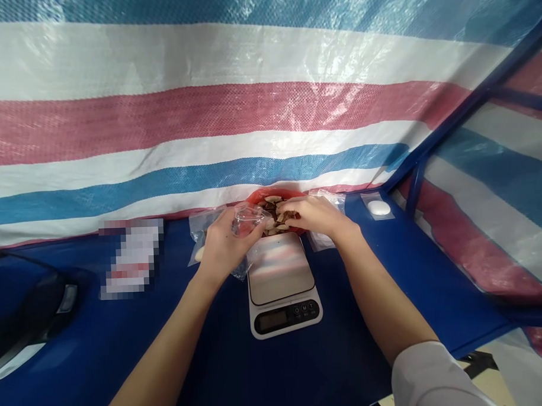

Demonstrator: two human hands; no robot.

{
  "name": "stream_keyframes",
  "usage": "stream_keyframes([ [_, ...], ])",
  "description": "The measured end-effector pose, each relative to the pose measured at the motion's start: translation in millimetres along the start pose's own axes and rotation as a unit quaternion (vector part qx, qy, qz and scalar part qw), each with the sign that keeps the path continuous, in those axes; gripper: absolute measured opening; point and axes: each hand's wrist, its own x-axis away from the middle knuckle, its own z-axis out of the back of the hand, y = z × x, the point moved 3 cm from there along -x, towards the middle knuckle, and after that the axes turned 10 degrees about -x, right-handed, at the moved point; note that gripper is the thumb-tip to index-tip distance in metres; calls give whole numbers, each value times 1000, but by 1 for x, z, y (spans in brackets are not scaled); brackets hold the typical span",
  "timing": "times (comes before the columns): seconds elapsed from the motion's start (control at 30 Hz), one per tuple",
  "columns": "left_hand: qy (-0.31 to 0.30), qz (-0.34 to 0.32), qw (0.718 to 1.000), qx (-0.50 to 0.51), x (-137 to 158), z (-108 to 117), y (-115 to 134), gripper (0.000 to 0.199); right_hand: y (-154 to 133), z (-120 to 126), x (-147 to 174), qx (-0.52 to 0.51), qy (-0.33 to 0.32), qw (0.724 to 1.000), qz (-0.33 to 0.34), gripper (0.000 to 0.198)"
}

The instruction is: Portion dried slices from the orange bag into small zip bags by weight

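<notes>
My left hand (223, 243) is closed on the mouth of a clear plastic bag (250, 214), which hangs over the near left side of a red bowl (283, 192). In the bowl lie several brown and pale dried slices (273, 200). Reaching in from the right, my right hand (318, 216) has its fingers curled down among the slices; what sits between the fingertips is too small to name. A white kitchen scale (280, 274) with a metal plate stands just in front of the bowl, its display dark.
Clear bags lie beside the bowl, a left one (199, 229) and a right one (322, 241). Farther right is a small bag with a white round object (378, 208). A blurred-out paper (133, 255) and a black item (43, 308) lie left. Striped sheeting (205, 110) rises behind.
</notes>
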Motion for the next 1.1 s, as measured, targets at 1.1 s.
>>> stream_keyframes([
  [1.1, -20, -6, 999, 35, 6, -4, -3, 36, 8, -19, -13, -153, 75, 985, 13, 18],
])
